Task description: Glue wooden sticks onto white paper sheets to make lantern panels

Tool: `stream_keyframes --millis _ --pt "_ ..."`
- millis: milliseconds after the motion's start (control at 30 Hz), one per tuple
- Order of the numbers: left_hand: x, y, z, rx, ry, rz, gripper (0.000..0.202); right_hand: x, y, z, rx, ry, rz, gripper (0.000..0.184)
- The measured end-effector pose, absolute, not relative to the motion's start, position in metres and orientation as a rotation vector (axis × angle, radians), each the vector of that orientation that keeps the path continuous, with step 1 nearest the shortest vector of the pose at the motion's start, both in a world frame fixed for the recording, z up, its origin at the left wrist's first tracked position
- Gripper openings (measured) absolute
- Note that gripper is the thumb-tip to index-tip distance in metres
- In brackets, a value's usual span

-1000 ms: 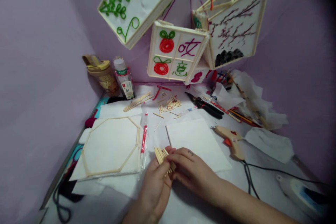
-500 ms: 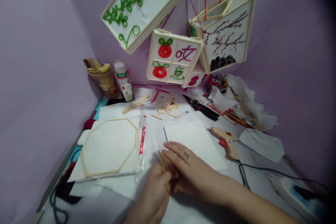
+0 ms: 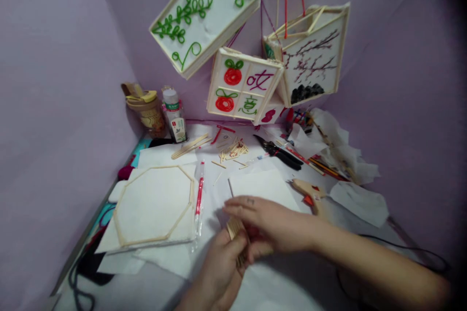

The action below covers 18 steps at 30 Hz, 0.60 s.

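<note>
My left hand (image 3: pixel 223 261) is closed round a bundle of short wooden sticks (image 3: pixel 234 227), whose ends show above the thumb and below the fingers. Over the bundle's right side reaches my right hand (image 3: pixel 272 223), its fingers stretched out and a small mark on one finger. Its palm faces the sticks; whether it touches them I cannot tell. Behind the hands a white sheet (image 3: pixel 266 184) lies on the table, a thin dark stick (image 3: pixel 230 187) at its left edge. To the left, an octagonal frame of sticks (image 3: pixel 116 221) rests on white paper.
A red pen (image 3: pixel 199 197) lies beside the octagon. Loose stick pieces (image 3: pixel 235 149) and black-handled pruning shears (image 3: pixel 279 153) are farther back. At right sits a glue gun (image 3: pixel 308 192) with its cord. Decorated stick-framed lanterns (image 3: pixel 244 85) hang above; a cup (image 3: pixel 148 114) and bottle (image 3: pixel 175 119) stand back left.
My right hand has shifted slightly and its forearm swung higher, now covering part of the glue gun. More of the stick bundle shows in my left hand. The view has tilted a little.
</note>
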State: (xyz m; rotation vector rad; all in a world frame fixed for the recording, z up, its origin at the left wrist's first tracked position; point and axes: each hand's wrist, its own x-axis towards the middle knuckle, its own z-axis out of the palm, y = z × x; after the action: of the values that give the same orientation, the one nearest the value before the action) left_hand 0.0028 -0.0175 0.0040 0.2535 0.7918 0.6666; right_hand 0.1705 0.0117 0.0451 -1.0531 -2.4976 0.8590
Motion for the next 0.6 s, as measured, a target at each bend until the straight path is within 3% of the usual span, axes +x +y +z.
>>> stream_keyframes --millis 33,167,267,333,600 --pt "0.002 -0.016 0.005 0.213 0.825 0.666 0.026 0.178 0.026 0.047 -1.174 -2.408 0.805 0.074" --pt "0.0 -0.01 0.009 0.099 0.955 0.689 0.005 0.217 0.107 0.042 -1.946 -1.92 0.487 0.024" --pt "0.0 -0.006 0.009 0.065 0.999 0.703 0.008 0.239 0.166 0.028 -2.136 -1.775 0.444 0.023" --pt "0.0 -0.004 0.006 0.052 1.009 0.711 0.008 0.243 0.194 0.016 -2.201 -1.729 0.482 0.032" --pt "-0.001 -0.003 0.004 0.028 1.004 0.734 0.007 0.243 0.235 -0.017 -2.097 -1.642 0.785 0.035"
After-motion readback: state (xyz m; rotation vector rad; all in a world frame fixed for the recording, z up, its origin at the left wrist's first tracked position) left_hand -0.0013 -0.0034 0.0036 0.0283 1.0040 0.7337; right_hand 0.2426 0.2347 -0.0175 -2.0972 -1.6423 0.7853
